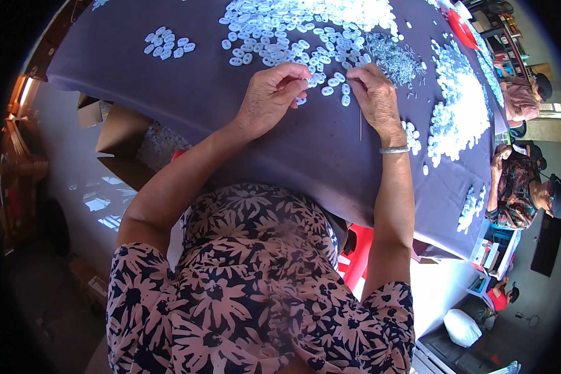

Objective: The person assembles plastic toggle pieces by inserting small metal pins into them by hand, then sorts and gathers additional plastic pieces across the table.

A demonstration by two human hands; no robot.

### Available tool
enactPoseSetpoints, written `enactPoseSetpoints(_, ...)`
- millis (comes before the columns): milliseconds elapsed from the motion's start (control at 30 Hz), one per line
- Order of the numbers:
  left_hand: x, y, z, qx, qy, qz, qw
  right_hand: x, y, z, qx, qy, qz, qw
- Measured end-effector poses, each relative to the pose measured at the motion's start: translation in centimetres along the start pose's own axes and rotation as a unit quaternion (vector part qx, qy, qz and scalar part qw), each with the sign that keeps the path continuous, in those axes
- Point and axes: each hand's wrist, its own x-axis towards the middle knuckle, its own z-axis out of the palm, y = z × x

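Observation:
My left hand (271,96) is closed in a pinch, thumb against fingertips, on a small white oval piece that barely shows. Facing it, my right hand (375,100) is closed too, thumb and forefinger together; anything tiny between those tips is too small to make out. A thin metal rod (360,124) sticks out below the right hand, apparently held in its fingers. Between the hands lie several loose white oval pieces with two holes (327,91). Just beyond the right hand is a heap of small metal pins (394,59).
A large pile of white oval pieces (280,22) spreads across the dark tablecloth (199,81), with a small group (167,43) at left and another pile (458,106) at right. An open cardboard box (124,134) stands below the left edge. Other people (520,181) sit at right.

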Motion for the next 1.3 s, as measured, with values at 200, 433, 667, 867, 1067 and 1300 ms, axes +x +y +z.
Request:
enactPoseSetpoints(200,0.0,0.1,0.0,0.006,-0.003,0.002,1.0,-0.6,-0.2,-1.3,0.068,-0.059,0.065,0.994)
enactPoseSetpoints(433,-0.1,0.0,-0.1,0.025,-0.005,0.014,1.0,-1.0,0.4,-2.6,0.13,-0.1,0.182,0.97)
enactPoseSetpoints(667,0.0,0.1,0.3,0.024,0.008,0.016,1.0,-0.3,1.5,-0.1,0.085,0.043,0.103,0.99)
enactPoseSetpoints(867,-0.1,0.2,0.1,0.029,0.003,0.0,1.0,1.3,0.2,0.2,-0.019,-0.025,0.081,0.996)
enactPoseSetpoints(1067,-0.1,0.6,0.1,0.01,-0.011,-0.015,1.0,1.5,1.2,-0.1,-0.013,-0.046,0.033,0.998)
enactPoseSetpoints(1300,0.1,-0.1,0.1,-0.01,-0.013,0.001,1.0,2.1,-3.1,-0.4,0.242,-0.032,0.131,0.961)
